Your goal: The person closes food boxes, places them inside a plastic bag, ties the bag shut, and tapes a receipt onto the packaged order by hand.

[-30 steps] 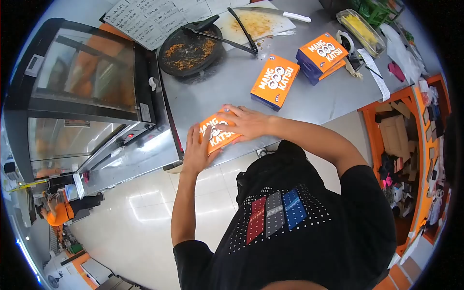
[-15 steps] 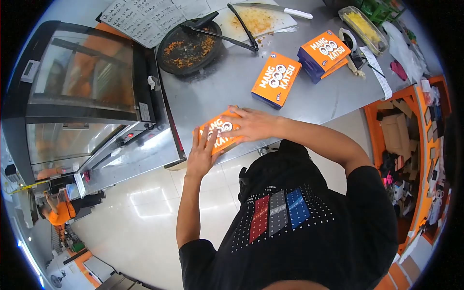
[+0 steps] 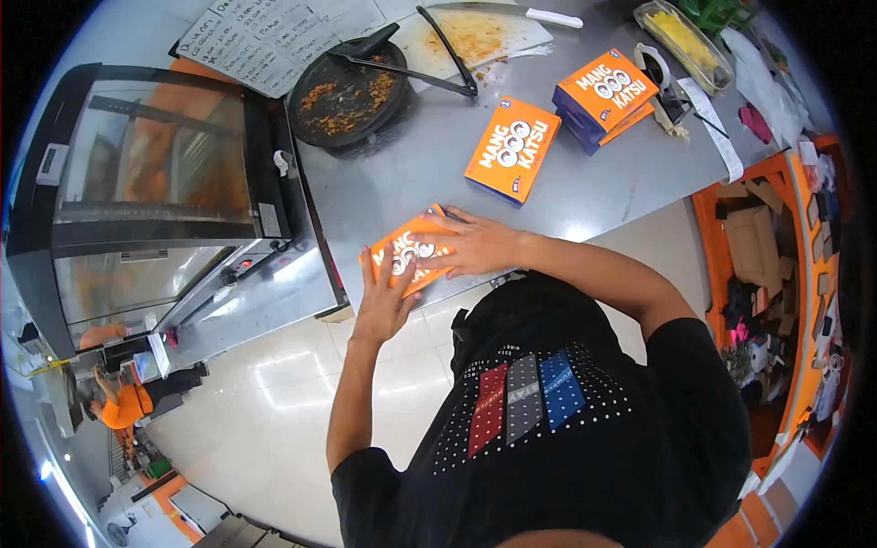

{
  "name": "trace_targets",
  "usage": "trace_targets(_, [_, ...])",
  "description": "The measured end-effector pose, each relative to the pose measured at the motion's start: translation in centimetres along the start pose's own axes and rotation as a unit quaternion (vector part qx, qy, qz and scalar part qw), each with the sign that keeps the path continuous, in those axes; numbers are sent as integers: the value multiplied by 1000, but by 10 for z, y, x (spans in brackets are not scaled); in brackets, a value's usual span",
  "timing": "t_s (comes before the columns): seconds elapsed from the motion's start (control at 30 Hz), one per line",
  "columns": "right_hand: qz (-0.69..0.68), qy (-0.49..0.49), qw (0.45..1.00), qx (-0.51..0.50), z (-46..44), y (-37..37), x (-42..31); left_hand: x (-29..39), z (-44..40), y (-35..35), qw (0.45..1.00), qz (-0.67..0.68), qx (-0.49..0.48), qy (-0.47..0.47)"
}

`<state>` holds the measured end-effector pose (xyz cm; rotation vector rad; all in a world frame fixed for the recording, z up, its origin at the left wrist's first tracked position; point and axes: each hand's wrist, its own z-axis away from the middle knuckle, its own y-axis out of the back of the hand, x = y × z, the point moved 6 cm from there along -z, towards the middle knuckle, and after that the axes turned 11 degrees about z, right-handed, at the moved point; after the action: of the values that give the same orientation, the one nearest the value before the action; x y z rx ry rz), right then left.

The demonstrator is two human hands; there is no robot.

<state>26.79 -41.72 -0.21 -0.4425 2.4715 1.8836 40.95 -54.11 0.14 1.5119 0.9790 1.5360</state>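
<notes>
Orange box (image 3: 417, 227) — left hand (image 3: 382, 301), right hand (image 3: 484, 245) atop

The bench (image 3: 438, 164) has a box (image 3: 376, 258) under the left grip (image 3: 381, 306) and right grip (image 3: 480, 245). A pan (image 3: 343, 108) and more boxes (image 3: 514, 151) lie beyond.

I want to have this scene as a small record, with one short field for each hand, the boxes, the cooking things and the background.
left hand: fingers spread on an orange printed box
right hand: fingers spread on the same box
held box place: near edge of metal counter
other boxes: middle box; far-right box
dark round pan: brown crumbs inside
tongs: partly over the pan
knife: at cutting board
background: person in orange top
</notes>
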Motion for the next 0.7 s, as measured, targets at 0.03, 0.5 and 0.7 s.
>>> trace_targets(0.03, [-13, -11, 1000, 1, 1, 1, 0, 2, 1, -1, 1000, 7, 6, -4])
trace_targets(0.5, [75, -560, 676, 474, 288, 183, 197, 58, -29, -33, 987, 6, 142, 79])
trace_targets(0.7, [99, -644, 716, 250, 420, 179, 322, 81, -50, -42, 972, -45, 179, 146])
